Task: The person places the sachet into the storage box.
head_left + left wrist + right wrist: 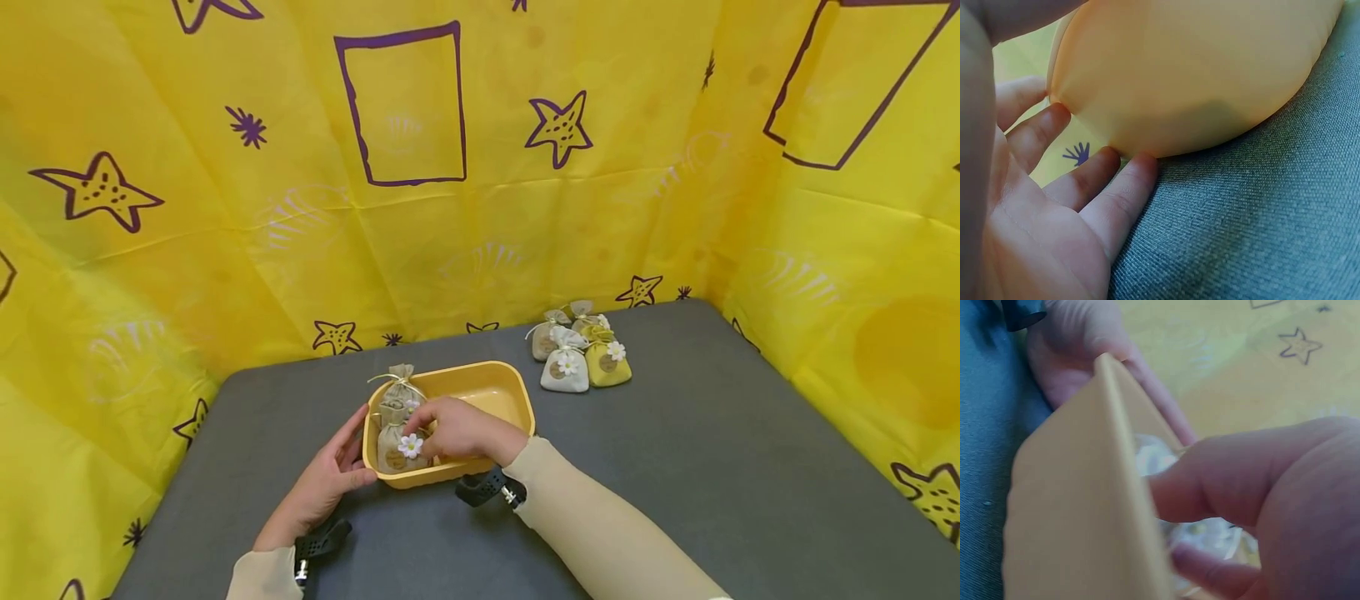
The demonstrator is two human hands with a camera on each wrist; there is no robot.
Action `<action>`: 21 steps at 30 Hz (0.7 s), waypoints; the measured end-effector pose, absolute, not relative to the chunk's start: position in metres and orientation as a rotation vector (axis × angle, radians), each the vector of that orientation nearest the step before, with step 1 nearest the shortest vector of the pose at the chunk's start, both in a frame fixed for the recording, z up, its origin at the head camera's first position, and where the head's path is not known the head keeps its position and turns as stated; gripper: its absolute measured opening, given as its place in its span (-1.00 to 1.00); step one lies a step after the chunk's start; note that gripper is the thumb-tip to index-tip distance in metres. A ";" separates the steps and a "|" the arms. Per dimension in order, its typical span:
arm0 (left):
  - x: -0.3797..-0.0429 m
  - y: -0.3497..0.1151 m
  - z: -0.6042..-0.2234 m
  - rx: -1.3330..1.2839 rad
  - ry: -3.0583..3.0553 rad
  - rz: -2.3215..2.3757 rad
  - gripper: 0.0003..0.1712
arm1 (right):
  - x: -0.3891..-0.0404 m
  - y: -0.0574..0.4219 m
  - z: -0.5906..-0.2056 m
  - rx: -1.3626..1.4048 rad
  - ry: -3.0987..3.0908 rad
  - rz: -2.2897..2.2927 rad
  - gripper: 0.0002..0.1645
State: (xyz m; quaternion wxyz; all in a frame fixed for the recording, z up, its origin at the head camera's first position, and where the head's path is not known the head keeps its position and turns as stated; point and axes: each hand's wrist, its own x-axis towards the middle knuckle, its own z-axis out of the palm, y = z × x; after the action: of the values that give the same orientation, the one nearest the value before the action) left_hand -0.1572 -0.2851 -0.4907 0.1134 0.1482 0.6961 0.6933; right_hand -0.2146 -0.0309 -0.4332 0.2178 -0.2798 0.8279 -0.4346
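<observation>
A yellow plastic bin (487, 392) stands on the grey table, with small drawstring pouches in its left end. The front pouch (392, 442) is beige, with a round brown label and a white flower (410, 446). Behind it is another beige pouch (401, 387) with a pale ribbon. My right hand (465, 429) reaches into the bin, thumb and fingers curled at the front pouch; its thumb (1204, 481) partly covers the pouch in the right wrist view. My left hand (330, 475) rests against the bin's left end, its fingertips (1138, 169) touching the outer wall.
Several more pouches stand together at the back right of the table, among them a white pouch (564, 371) and a yellow pouch (609, 367). A yellow patterned cloth (405, 250) hangs behind and beside the grey table (675, 467).
</observation>
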 end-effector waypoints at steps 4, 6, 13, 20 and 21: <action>-0.157 -0.286 -0.491 0.441 2.040 2.040 0.09 | -0.212 -0.020 -0.425 -0.823 2.335 -1.167 -0.63; -0.157 -0.286 -0.492 0.448 2.037 2.044 0.09 | -0.210 -0.011 -0.422 -0.807 2.354 -1.209 -0.59; -0.160 -0.285 -0.494 0.479 2.015 2.058 0.12 | -0.216 0.047 -0.412 -0.738 2.234 -1.799 -0.63; -0.158 -0.286 -0.493 0.453 2.029 2.059 0.13 | -0.234 0.123 -0.414 -0.541 2.094 -2.134 -0.63; -0.158 -0.286 -0.492 0.449 2.028 2.059 0.14 | -0.237 0.133 -0.416 -0.514 2.089 -2.149 -0.62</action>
State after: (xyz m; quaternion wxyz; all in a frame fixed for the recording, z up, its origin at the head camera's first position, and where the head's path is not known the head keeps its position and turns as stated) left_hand -0.1579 -0.2856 -0.4922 0.1083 0.1525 0.6893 0.6999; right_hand -0.2367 0.1334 -0.4158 0.0502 -0.1688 0.6861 -0.7059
